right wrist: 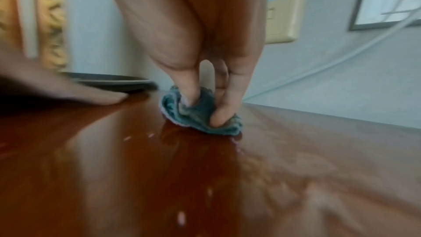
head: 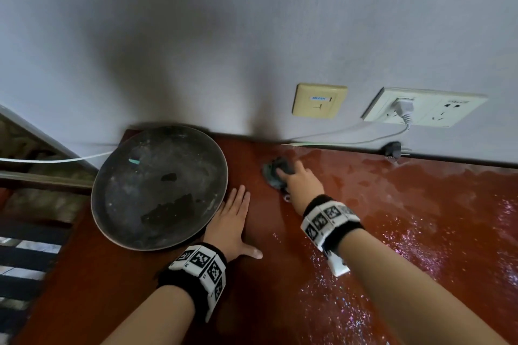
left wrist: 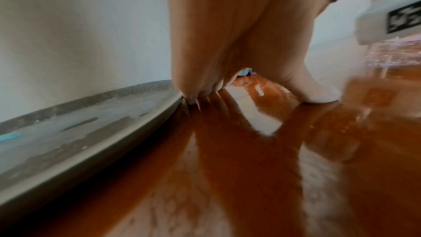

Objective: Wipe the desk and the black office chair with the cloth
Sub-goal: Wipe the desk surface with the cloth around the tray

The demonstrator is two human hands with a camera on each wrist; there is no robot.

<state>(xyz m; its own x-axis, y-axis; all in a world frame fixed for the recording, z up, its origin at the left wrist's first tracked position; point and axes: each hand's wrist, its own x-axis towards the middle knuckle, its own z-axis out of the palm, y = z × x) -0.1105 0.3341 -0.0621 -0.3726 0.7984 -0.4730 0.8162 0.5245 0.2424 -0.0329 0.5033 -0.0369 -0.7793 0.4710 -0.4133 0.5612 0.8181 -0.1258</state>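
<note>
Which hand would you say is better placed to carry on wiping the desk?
The right hand: it already grips the cloth on the desk. The left hand lies flat, empty, beside the tray.

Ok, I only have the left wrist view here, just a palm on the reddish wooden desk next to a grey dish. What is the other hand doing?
Observer: The right hand presses a crumpled teal cloth onto the reddish wooden desk, near the wall.
Operator: Is it gripping the cloth?
Observer: Yes, its fingers curl into the folds.
Operator: Anything plugged in nearby?
Observer: A white plug sits in the white wall socket above the desk.
</note>
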